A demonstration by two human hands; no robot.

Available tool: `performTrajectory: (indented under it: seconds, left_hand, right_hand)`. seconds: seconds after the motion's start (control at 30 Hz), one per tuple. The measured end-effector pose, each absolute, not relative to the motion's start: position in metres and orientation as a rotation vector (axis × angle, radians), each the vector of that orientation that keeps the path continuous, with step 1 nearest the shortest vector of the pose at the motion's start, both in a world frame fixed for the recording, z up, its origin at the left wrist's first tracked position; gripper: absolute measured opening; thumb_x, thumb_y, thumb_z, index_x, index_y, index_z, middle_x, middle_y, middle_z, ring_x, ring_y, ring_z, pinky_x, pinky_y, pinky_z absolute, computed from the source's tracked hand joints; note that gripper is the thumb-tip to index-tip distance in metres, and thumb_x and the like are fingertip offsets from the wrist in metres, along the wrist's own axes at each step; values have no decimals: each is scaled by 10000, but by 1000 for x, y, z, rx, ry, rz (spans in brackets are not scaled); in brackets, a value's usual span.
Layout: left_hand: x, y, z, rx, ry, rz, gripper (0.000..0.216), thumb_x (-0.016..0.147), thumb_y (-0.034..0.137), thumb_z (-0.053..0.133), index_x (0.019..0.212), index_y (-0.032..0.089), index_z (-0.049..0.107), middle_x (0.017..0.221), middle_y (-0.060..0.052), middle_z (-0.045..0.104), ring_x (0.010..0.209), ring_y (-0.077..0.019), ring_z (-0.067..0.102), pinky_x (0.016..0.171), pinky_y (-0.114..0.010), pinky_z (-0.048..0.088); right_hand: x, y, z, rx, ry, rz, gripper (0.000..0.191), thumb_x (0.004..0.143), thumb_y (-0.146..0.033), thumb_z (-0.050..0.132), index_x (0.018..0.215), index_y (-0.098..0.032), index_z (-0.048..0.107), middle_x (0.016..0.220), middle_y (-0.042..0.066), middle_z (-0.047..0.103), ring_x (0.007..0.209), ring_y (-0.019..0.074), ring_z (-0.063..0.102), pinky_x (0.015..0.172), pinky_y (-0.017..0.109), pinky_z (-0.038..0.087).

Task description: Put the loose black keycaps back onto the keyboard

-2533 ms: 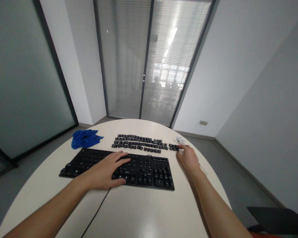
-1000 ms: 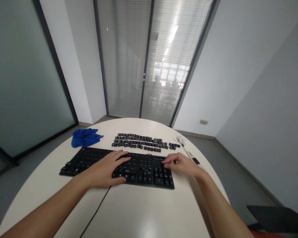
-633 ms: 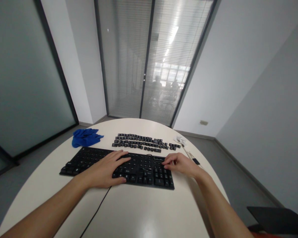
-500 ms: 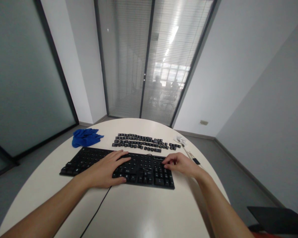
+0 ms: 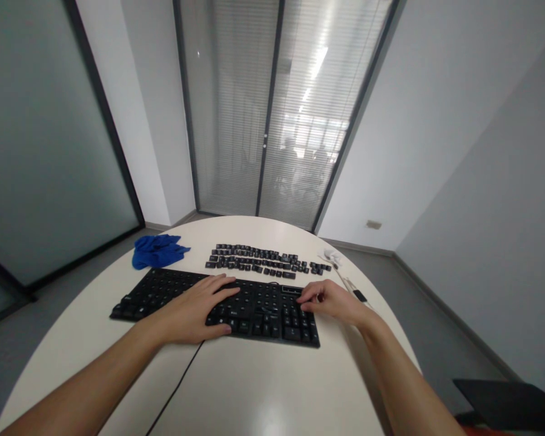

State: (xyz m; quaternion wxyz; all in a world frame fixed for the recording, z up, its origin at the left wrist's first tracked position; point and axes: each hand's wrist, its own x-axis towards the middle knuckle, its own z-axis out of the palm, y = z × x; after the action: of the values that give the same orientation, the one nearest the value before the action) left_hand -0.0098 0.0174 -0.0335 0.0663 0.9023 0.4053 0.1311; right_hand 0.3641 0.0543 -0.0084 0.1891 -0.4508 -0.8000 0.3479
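A black keyboard (image 5: 267, 312) lies on the white round table (image 5: 254, 381), many of its keycaps off and several still on. My left hand (image 5: 200, 309) rests across its middle, fingers spread and holding nothing. At the number pad on the right end, my right hand (image 5: 329, 300) has thumb and fingertips pinched together over the keys; whatever is between them is too small to make out. Loose black keycaps (image 5: 254, 259) stand in rows behind the keyboard.
A crumpled blue cloth (image 5: 158, 251) lies at the back left. At the right edge are a crumpled white tissue (image 5: 331, 257) and a thin tool with a black part (image 5: 360, 295). The keyboard's cable (image 5: 177, 387) runs toward me. A black chair part (image 5: 504, 399) shows at lower right.
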Motion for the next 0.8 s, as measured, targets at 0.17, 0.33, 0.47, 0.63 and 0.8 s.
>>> performTrajectory:
  seconds: [0.17,0.33,0.47,0.63,0.8]
  left_hand:
    - [-10,18,-34,2703,1208,428,730,830,516,683,1484,308,435,1605,-73,346,1464,-351,320,1197,-543,292]
    - [-8,17,-33,2731,1229,372,730,845,528,661,1493,289,424,1613,-79,326,1472,-345,303,1201,-541,283]
    - [-8,17,-34,2722,1217,407,735,840,533,667,1492,296,425,1609,-76,337,1468,-356,308,1199,-550,281]
    - [-8,17,-33,2728,1234,373,731,842,529,662,1488,277,431,1612,-83,329,1468,-353,309,1200,-540,283]
    - [-8,17,-33,2729,1220,407,732,837,523,671,1486,282,433,1609,-78,336,1468,-353,309,1202,-535,284]
  right_hand:
    - [364,53,-5,-1264,-2258,1002,185,821,-346,685,893,-232,813,940,46,772,830,202,656,741,319,473]
    - [364,57,-8,-1315,-2213,1050,176,772,-336,724,858,-213,816,894,48,777,821,212,662,763,331,484]
    - [365,62,-11,-1351,-2180,1110,212,736,-351,747,870,-202,817,851,48,773,783,209,664,760,337,500]
    - [365,66,-12,-1380,-2191,1106,225,727,-376,753,868,-212,819,828,38,769,770,203,666,754,332,510]
    - [362,65,-12,-1402,-2240,1043,197,738,-329,727,866,-212,821,838,43,774,793,213,684,750,326,516]
